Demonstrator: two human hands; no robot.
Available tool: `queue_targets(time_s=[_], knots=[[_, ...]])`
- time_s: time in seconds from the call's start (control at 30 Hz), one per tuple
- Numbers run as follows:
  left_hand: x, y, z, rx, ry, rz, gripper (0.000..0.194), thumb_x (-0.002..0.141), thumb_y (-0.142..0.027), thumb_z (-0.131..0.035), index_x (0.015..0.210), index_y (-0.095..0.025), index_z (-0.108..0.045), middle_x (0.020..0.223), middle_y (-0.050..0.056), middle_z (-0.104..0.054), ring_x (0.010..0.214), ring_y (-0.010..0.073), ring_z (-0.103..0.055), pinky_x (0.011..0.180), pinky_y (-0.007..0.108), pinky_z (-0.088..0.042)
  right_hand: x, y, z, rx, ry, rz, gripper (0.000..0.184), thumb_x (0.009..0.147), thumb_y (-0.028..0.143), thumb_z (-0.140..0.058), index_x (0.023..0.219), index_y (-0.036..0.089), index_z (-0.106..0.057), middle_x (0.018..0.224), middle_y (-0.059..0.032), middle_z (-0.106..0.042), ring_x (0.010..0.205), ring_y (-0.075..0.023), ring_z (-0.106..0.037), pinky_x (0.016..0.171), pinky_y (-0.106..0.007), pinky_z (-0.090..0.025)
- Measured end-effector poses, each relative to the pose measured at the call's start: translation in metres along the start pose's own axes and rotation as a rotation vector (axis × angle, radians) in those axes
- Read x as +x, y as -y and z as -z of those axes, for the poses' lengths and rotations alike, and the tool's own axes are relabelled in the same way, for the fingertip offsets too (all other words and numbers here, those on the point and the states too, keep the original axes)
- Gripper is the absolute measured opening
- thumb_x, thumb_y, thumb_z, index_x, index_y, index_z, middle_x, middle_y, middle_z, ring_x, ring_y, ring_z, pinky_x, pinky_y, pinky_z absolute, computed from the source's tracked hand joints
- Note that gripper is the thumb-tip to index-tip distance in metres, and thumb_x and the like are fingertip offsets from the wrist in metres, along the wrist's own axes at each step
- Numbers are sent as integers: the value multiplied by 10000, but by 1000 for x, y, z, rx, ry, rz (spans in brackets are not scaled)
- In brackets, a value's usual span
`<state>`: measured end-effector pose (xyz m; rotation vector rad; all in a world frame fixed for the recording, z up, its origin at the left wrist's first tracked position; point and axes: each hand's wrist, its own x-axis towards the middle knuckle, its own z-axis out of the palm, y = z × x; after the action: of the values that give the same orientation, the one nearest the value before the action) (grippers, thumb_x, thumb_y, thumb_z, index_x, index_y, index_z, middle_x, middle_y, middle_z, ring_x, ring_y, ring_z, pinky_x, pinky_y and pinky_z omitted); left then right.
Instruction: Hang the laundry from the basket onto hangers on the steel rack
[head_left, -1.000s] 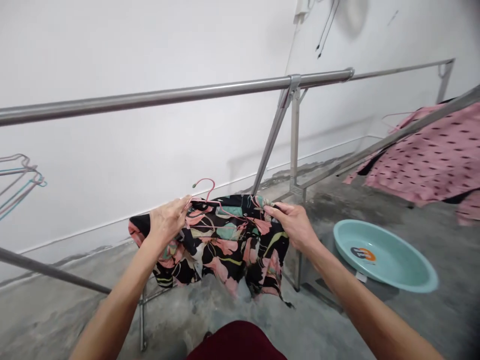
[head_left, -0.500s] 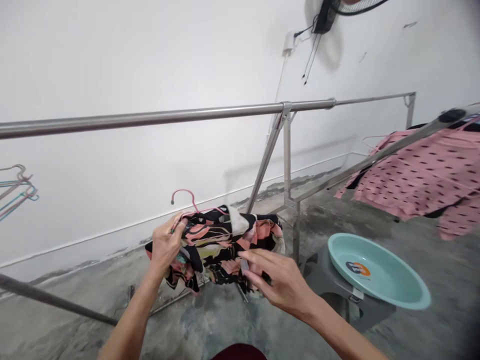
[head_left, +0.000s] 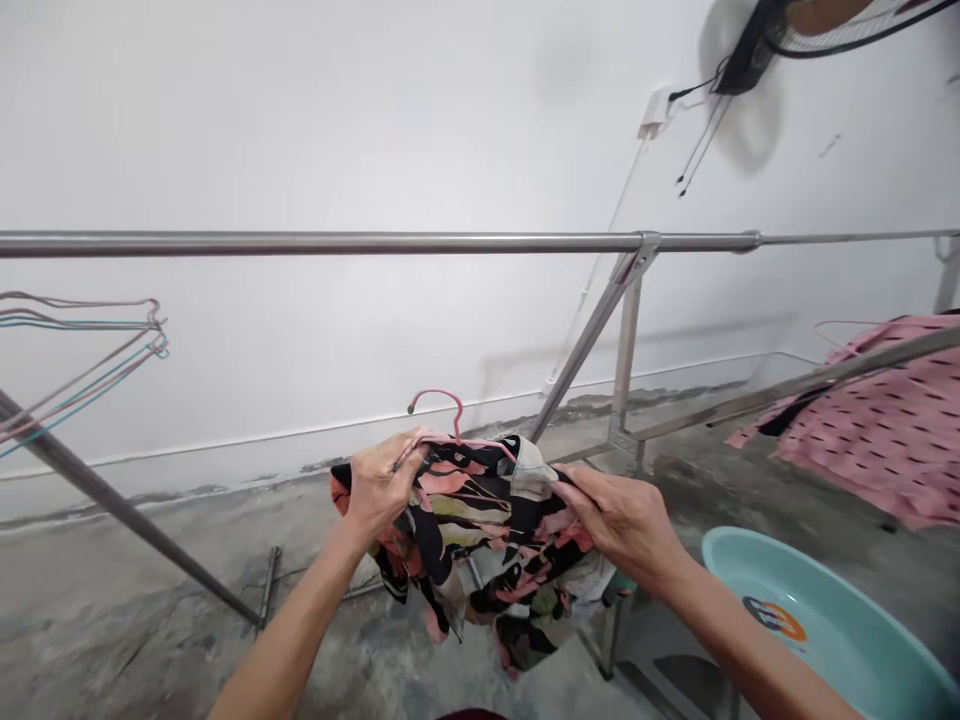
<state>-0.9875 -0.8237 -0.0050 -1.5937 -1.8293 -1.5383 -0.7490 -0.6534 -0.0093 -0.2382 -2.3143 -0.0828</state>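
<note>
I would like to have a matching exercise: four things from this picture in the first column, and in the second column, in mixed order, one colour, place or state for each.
1. Floral garment
2. Hanger hook
3. Basin
4. Spotted cloth

A. pale turquoise, at lower right
B. pink with dark marks
C. held by the left hand and the right hand
D. thin and curved, standing up between the hands

Pairs: 1-C, 2-D, 3-A, 4-B
</note>
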Motion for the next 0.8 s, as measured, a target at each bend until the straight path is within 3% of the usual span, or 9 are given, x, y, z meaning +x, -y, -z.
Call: queue_targets(time_s=[0.1, 0.2, 0.23, 0.33, 0.4, 0.47, 0.53, 0.63, 0.8], knots=[[-3, 3, 3, 30, -11, 6, 246, 951, -299, -521, 1044, -207, -730, 1050, 31, -753, 963, 174, -719, 826, 240, -564, 8, 10, 4, 19, 0, -57, 373, 1036, 328, -394, 826, 165, -656, 664, -18, -611, 581, -126, -586, 549, -254, -385], [-6, 4, 4, 164, -93, -59, 238, 950, -264, -528, 1080, -201, -717, 1045, 31, -754, 929, 167, -725, 779, 229, -551, 19, 29, 7, -195, -90, -114, 356, 1030, 348, -370, 1132, 135, -636, 1022, -118, -648, 933, -220, -627, 763, -296, -459], [-7, 3, 3, 218, -111, -82, 238, 951, -254, -528, 1089, -201, -714, 1031, 30, -757, 897, 163, -728, 744, 226, -544, 22, 36, 6, -301, -101, -141, 413, 1018, 413, -385, 1224, 125, -596, 1069, -139, -630, 971, -253, -615, 746, -317, -463], [-12, -3, -1, 385, -173, -175, 226, 946, -225, -537, 1089, -188, -709, 991, 43, -763, 810, 157, -730, 676, 226, -518, 29, 55, -9, -518, -49, -244, 661, 914, 653, -470, 1263, 99, -563, 903, -121, -597, 731, -240, -602, 470, -303, -323], [-14, -7, -6, 487, -245, -232, 208, 934, -204, -560, 1080, -169, -704, 961, 55, -765, 781, 157, -725, 671, 233, -506, 32, 60, -23, -534, -29, -313, 611, 913, 627, -489, 1192, 93, -589, 843, -101, -569, 639, -209, -572, 432, -297, -244], [-17, -8, -8, 541, -288, -247, 196, 925, -186, -575, 1074, -157, -698, 926, 54, -765, 754, 153, -718, 666, 241, -494, 34, 58, -33, -388, -47, -397, 401, 944, 439, -463, 1083, 97, -620, 863, -114, -575, 673, -214, -576, 485, -293, -300], [-19, -7, -9, 549, -296, -226, 194, 924, -185, -578, 1076, -152, -693, 899, 47, -762, 732, 150, -710, 649, 248, -482, 37, 54, -35, -71, -75, -521, 305, 872, 310, -444, 1004, 114, -638, 918, -137, -600, 758, -241, -583, 594, -313, -375], [-21, -1, -5, 524, -292, -219, 196, 928, -183, -570, 1079, -150, -692, 935, 54, -762, 780, 158, -718, 675, 246, -490, 43, 46, -26, 333, -75, -665, 311, 746, 336, -448, 894, 153, -652, 936, -124, -628, 849, -260, -570, 731, -348, -415], [-29, 13, 1, 467, -231, -254, 209, 913, -164, -582, 1092, -169, -690, 985, 54, -762, 838, 163, -725, 724, 237, -516, 57, 35, -14, 765, 125, -905, 245, 687, 438, -436, 603, 209, -463, 515, -8, -460, 473, -151, -426, 433, -266, -327]])
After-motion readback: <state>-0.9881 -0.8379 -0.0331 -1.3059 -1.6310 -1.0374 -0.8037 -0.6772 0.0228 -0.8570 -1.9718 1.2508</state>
